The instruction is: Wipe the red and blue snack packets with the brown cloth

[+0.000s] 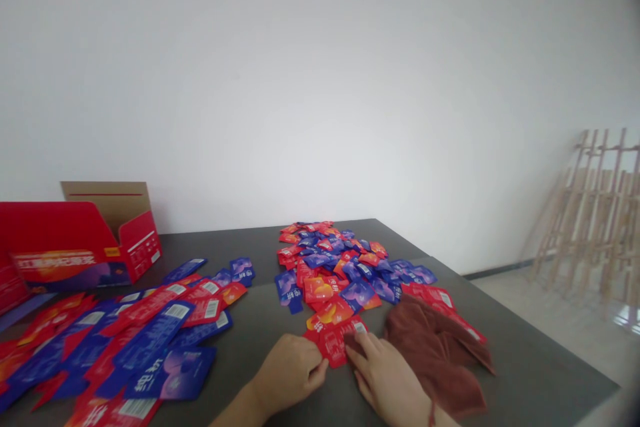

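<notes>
We've got a red packet (334, 350) lying flat on the dark surface (260, 323), between the two hands; using it as landmark. Left hand (289, 372): at the packet's left edge, fingers curled in, thumb laid along the forefinger; we can't tell whether this grip pinches the edge or just rests by it. Right hand (384, 373): on the packet's right part, fingers bent down, a bit of brown fabric under the fingertips; we can't tell if that grip is clenched on the fabric or only pressing. We note a red cord (432, 412) on the right wrist. Brown cloth (430, 353) sits crumpled just right of the packet, close to the right hand. Directly beyond the packet, we see the far pile (345, 267), red, orange and blue packets heaped loosely, its near end touching ours; a few red ones reach right, partly under the cloth. Well left of the packet: the left pile (150, 320), red and blue, overlapping, many barcode side up, with a blue packet (173, 373) at its near right edge. Farther left and beyond, an open red box (75, 240), brown inside. Behind everything, pale wall (320, 93). Far right of the packet, off the surface, a wooden rack (595, 213) leans, blurry.
</notes>
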Action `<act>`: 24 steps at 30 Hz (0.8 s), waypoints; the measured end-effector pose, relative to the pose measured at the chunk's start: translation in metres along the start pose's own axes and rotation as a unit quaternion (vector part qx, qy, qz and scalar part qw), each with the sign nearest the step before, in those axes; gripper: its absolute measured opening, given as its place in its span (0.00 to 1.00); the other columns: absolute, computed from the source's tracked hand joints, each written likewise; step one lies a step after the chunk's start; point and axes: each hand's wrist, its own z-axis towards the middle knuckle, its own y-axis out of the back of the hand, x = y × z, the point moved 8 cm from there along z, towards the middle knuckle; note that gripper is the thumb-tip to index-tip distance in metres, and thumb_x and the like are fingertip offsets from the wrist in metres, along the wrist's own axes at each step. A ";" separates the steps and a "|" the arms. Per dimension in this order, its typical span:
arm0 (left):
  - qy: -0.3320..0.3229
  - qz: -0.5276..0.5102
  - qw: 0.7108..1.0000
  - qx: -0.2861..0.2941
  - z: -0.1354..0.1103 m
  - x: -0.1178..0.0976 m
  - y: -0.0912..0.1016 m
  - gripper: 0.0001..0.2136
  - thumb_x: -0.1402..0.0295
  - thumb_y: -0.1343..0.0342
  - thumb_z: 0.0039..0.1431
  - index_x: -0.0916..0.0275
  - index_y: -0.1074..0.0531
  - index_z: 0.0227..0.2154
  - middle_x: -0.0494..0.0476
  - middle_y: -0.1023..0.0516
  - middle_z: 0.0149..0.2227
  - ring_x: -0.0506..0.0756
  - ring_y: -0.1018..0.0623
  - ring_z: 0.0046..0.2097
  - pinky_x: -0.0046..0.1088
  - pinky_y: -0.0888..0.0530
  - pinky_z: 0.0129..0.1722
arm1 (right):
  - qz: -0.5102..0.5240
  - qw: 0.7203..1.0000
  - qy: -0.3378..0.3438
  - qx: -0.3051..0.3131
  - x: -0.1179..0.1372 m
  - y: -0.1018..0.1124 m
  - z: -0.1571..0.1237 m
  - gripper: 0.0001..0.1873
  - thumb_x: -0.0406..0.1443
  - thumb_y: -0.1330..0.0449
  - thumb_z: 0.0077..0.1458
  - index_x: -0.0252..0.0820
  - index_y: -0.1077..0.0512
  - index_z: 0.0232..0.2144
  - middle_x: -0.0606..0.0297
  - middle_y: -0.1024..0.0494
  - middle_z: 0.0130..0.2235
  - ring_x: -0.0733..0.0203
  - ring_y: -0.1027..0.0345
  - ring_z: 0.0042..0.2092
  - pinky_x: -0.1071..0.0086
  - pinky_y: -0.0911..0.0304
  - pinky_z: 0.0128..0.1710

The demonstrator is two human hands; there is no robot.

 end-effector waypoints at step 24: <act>0.089 -0.087 0.991 0.041 0.006 0.009 -0.004 0.09 0.66 0.41 0.57 0.57 0.28 0.41 0.54 0.24 0.44 0.58 0.27 0.47 0.35 0.32 0.48 | 0.121 0.992 -0.039 -0.019 -0.020 0.012 0.025 0.15 0.33 0.50 0.59 0.47 0.26 0.43 0.62 0.28 0.45 0.59 0.32 0.44 0.69 0.38 0.45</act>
